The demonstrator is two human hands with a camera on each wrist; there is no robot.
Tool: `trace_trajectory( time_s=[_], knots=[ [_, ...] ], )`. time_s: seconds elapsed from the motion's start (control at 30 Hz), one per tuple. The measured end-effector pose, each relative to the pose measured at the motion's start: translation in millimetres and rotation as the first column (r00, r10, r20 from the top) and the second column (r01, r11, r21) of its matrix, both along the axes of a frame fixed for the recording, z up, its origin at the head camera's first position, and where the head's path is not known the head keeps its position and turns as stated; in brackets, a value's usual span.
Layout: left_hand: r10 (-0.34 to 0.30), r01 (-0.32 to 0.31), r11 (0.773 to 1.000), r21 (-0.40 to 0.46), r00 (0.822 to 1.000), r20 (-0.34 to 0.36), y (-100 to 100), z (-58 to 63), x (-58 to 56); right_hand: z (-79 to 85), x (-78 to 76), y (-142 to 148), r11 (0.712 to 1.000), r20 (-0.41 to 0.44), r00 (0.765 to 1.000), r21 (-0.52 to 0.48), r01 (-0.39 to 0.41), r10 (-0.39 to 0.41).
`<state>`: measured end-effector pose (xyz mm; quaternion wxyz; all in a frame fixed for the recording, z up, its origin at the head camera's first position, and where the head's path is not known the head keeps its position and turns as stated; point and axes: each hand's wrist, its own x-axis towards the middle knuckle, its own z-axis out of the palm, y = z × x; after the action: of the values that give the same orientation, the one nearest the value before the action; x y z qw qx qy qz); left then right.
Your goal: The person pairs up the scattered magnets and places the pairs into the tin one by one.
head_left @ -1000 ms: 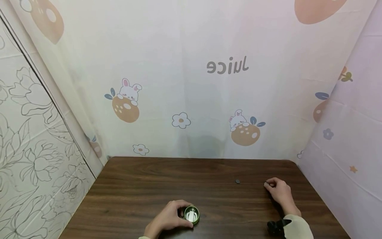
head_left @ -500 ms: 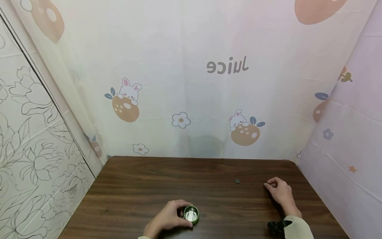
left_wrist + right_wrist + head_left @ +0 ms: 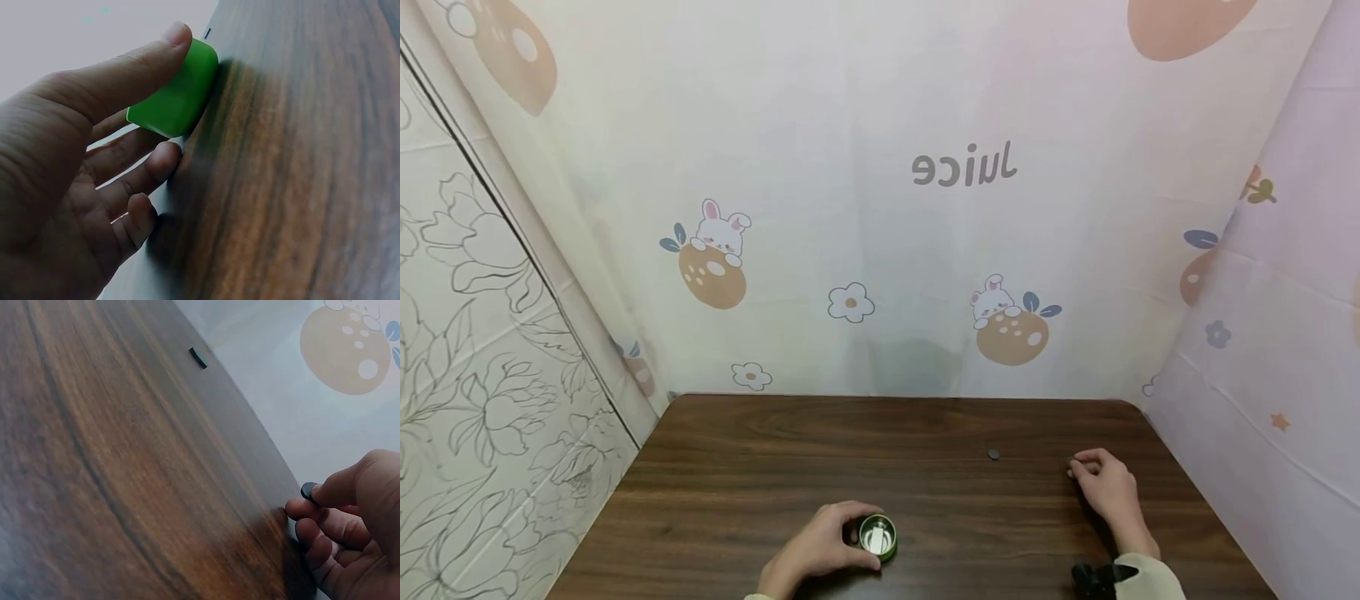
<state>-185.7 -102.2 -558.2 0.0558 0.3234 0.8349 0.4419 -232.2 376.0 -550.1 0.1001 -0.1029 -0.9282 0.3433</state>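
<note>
A small round green container [image 3: 877, 538], open at the top with a shiny silvery inside, stands on the brown wooden table. My left hand [image 3: 824, 540] grips it from the left, thumb on the near side and fingers round the far side. In the left wrist view the thumb presses on the container's smooth green wall [image 3: 181, 94]. Over at the right of the table, my right hand [image 3: 1107, 483] pinches a small dark disc [image 3: 308, 491] between thumb and finger. A second dark disc [image 3: 993, 454] lies flat on the table, to the left of that hand.
The wooden table [image 3: 760, 450] has rounded far corners. Behind it hangs a pale printed curtain [image 3: 925, 233], with more printed cloth at both sides. A black strap piece [image 3: 1093, 577] sits by the right sleeve.
My right hand has drawn slightly back toward me and to the right. The left hand keeps its hold on the green container. The head view has shifted slightly.
</note>
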Motion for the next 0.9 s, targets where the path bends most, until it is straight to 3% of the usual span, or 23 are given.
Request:
trace_trajectory(
  time_s=[0.17,0.27,0.43,0.67,0.9],
  knots=[
    [-0.014,0.017,0.999,-0.035,0.998,0.062,-2,6.9,-1.9,-1.9,2.9,-2,0.998,0.029,0.999,-0.051,0.038,-0.036],
    [0.009,-0.004,0.999,-0.047,0.995,0.102,-2,14.7,-4.5,-2.2,6.5,-4,0.995,0.049,0.998,-0.088,0.048,-0.044],
    [0.071,-0.069,0.997,-0.038,0.996,0.052,8,35.5,-12.2,-2.9,13.1,-6,0.989,0.037,0.997,-0.133,0.069,-0.065],
    [0.076,-0.074,0.995,-0.064,0.997,0.030,45,66.3,-24.7,-8.3,19.3,-9,0.979,0.060,0.992,-0.165,0.123,-0.114],
    [0.082,-0.082,0.996,-0.039,0.997,0.003,94,83.1,-39.7,-8.9,21.9,-9,0.961,0.069,0.989,-0.234,0.144,-0.132]
  ],
)
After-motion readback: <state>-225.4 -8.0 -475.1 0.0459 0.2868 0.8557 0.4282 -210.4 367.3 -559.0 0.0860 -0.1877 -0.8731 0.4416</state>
